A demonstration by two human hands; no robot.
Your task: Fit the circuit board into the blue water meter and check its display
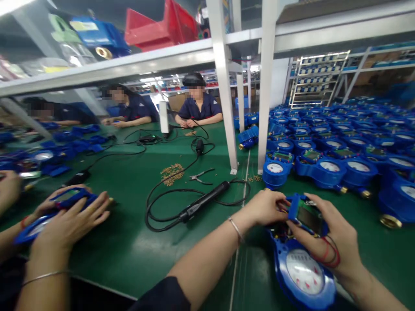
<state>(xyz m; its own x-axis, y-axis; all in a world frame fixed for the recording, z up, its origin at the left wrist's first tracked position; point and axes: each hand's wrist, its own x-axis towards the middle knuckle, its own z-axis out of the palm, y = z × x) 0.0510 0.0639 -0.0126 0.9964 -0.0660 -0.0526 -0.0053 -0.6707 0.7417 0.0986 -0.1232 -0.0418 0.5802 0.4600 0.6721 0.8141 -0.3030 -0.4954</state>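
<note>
Nearest, the person's left hand (264, 207) and right hand (335, 242) are both closed on a blue-framed display module (306, 214). They grip it from its two ends, and the fingers lie along its edges, so the small screen is not covered. Just below the module is a blue water meter (303, 276) with its white dial facing up, on the green worktop (123, 255). Red and black wires (330, 255) loop beside the right hand; probably they join the module, but the fingers hide this.

Left of the water meter, a co-worker's hands (68, 216) hold another blue meter (32, 229). Further left of it lies a black corded tool (204, 201), perhaps a soldering iron, with small pliers (201, 175) and a heap of brass parts (171, 173) behind it. Behind the water meter stand rows of blue meters (327, 170). Farthest, past a white metal shelf (106, 69), sit co-workers in dark blue (197, 106).
</note>
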